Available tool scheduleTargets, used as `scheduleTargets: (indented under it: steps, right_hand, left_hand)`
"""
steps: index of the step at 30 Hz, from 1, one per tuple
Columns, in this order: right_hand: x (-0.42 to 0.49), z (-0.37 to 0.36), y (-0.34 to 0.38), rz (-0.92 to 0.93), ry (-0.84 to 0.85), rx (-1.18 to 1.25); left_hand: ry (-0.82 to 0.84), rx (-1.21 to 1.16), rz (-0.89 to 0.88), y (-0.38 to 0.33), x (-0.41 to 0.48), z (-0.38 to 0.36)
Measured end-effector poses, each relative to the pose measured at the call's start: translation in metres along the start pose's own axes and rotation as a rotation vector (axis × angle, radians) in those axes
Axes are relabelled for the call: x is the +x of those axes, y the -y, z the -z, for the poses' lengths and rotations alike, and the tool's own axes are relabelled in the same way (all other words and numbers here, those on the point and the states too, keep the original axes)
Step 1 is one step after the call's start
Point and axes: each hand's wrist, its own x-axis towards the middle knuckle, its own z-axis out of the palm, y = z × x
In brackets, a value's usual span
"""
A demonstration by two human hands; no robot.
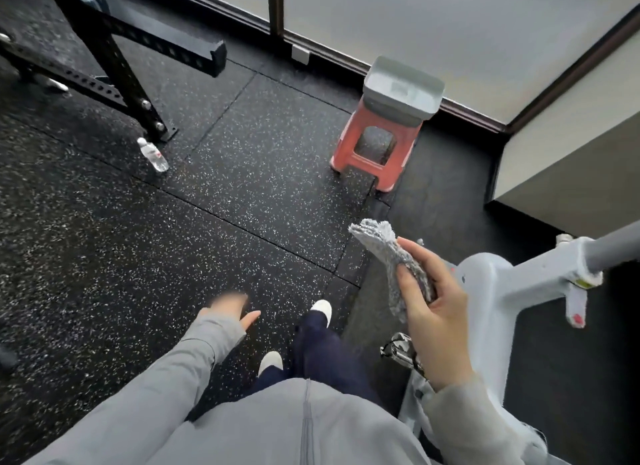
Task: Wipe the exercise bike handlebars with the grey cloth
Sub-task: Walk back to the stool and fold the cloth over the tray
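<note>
— Where is the cloth against my fingers?

— I see the grey cloth [398,256] in my right hand [433,308] at about four o'clock in the view. The fingers [408,284] are curled around its lower half, thumb pressed across the front, so it is firmly gripped. Its upper end sticks out of the fist toward eleven o'clock; a short tail hangs below the palm. My left hand [232,308] is at about six o'clock, blurred, away from the cloth and holding nothing; the fingers look loosely spread.

— And the bike?

— The exercise bike [502,291] stands at four o'clock, just behind the right hand. I see its pale painted frame, a grey tube running off toward three o'clock, and one metal pedal [401,350] under the wrist. I cannot make out handlebars for certain.

— Counts?

— One cloth, two hands, two white shoe tips [322,308], one plastic water bottle [152,154] lying at ten o'clock, one red plastic stool [367,152] at one o'clock with one grey tub [403,86] on it, one black perforated steel rack [114,48] at eleven o'clock.

— Textures?

— The cloth is nubby, looped terry, crumpled into a strip. The floor [242,187] is black rubber tile, speckled white, with visible seams.
</note>
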Motion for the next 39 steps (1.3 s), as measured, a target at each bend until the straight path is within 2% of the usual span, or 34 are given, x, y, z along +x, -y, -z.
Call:
scheduleTargets:
  steps: [8, 17, 26, 34, 39]
  right_hand:
    - [0.117, 0.021, -0.005, -0.051, -0.069, 0.06]
    - [0.241, 0.044, -0.007, -0.025, -0.124, 0.009]
    - [0.379, 0.019, -0.009, -0.051, -0.209, -0.006]
    - [0.499, -0.002, 0.008, -0.084, -0.341, 0.023]
    - [0.559, 0.002, 0.006, -0.106, -0.362, 0.032]
  left_hand:
    - [-0.018, 0.067, -0.029, -0.063, 0.076, 0.101]
    - [-0.074, 0.078, -0.131, -0.13, 0.141, 0.197]
    - [-0.06, 0.151, -0.121, -0.147, 0.249, 0.3]
    - [-0.086, 0.188, -0.217, -0.193, 0.331, 0.426]
    - [-0.055, 0.187, -0.229, -0.222, 0.364, 0.472]
